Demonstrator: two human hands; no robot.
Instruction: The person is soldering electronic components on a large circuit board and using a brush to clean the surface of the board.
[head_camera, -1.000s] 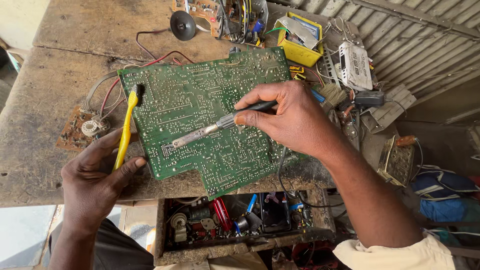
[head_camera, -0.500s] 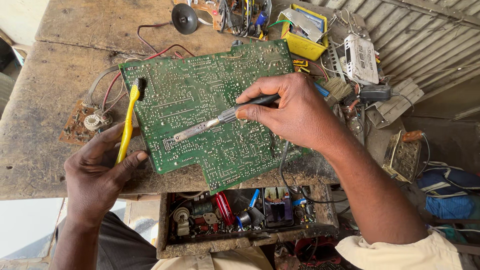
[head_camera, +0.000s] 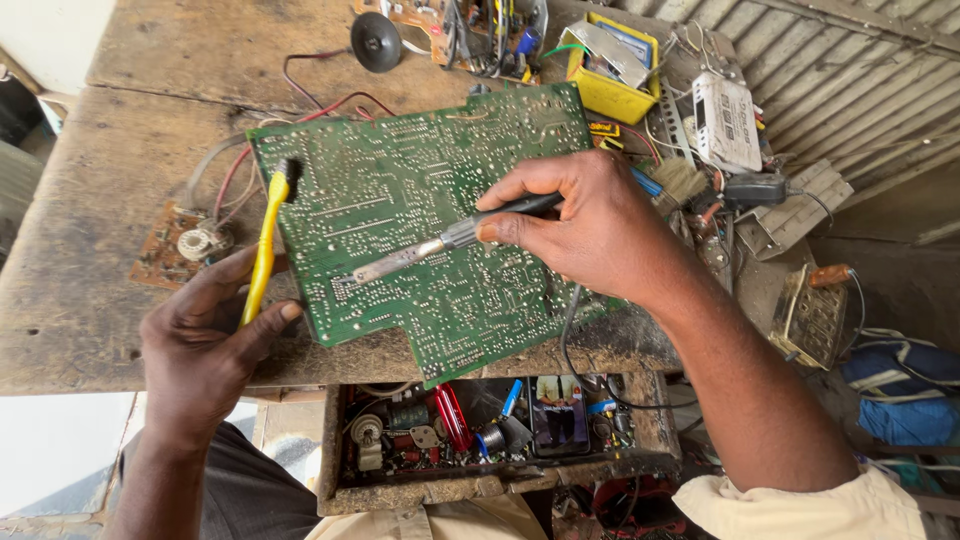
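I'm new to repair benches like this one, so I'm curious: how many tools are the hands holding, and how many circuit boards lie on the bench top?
Soldering iron, in right hand: 1
Yellow brush, in left hand: 1
Green circuit board: 1
Small brown circuit board: 1
Total: 4

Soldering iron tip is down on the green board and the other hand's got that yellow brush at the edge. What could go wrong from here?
1. The large green circuit board overhangs the worn wooden table edge; pressure from the black-handled soldering iron could tip it.
2. The right hand grips the iron near its metal shaft, so a slip may burn fingers.
3. The yellow-handled brush in the left hand lies close to the tip; its bristles might scorch.
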